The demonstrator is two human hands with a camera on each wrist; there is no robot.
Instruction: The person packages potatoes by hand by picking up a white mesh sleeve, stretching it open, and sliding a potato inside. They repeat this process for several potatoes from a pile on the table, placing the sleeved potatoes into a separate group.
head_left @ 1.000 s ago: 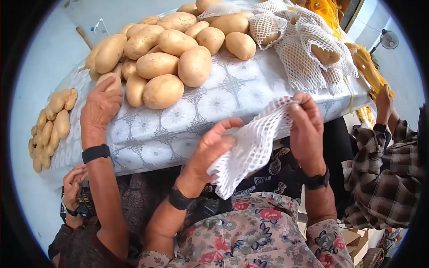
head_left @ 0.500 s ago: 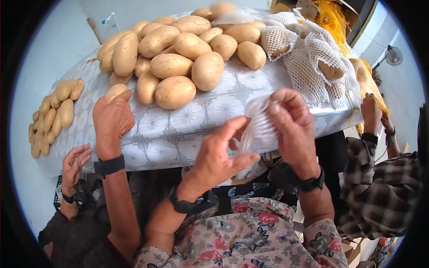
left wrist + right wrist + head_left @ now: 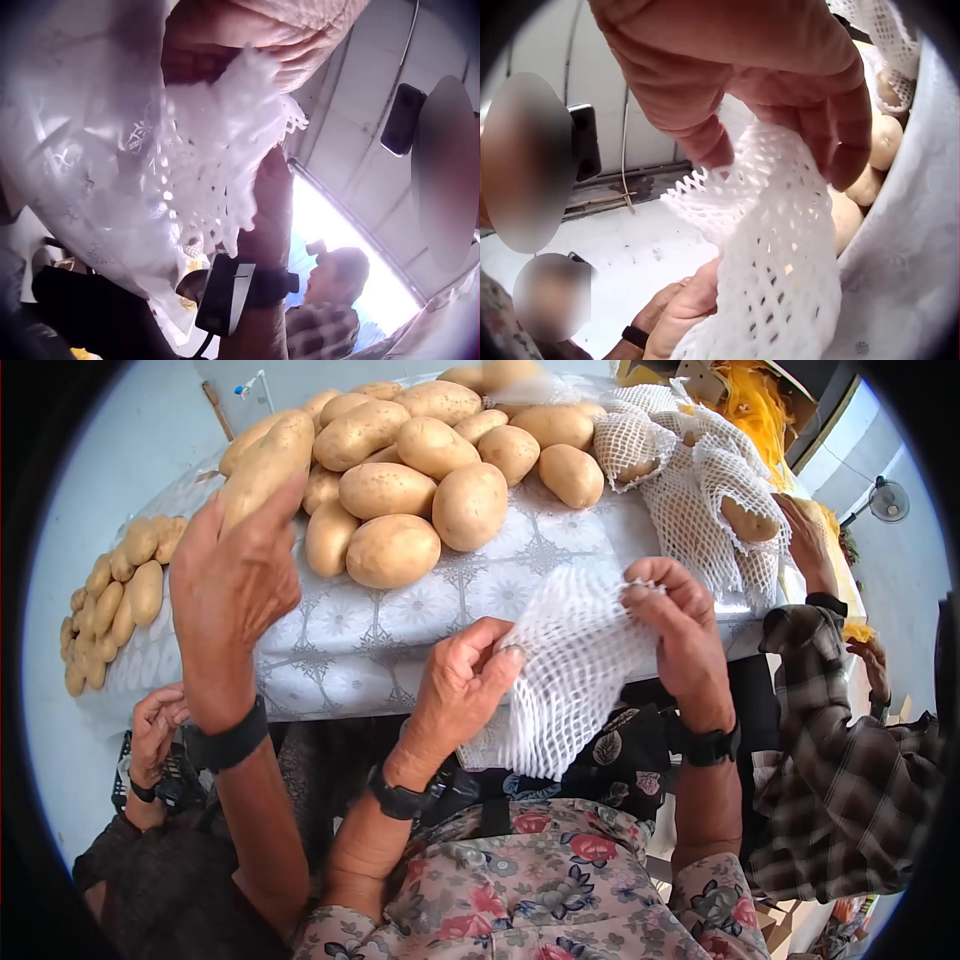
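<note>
Left hand (image 3: 455,685) and right hand (image 3: 685,640) pinched closed on opposite edges of white foam net (image 3: 572,670), likely so it hangs spread between them.

Tablecloth (image 3: 430,605): bare strip in front of potato pile (image 3: 388,490).
Neighbour's arm (image 3: 258,790): crosses strip at left.
Netted potatoes (image 3: 705,510): crowd far right.
White net (image 3: 575,660): spans gap between left hand (image 3: 460,685) and right hand (image 3: 685,640).
</note>
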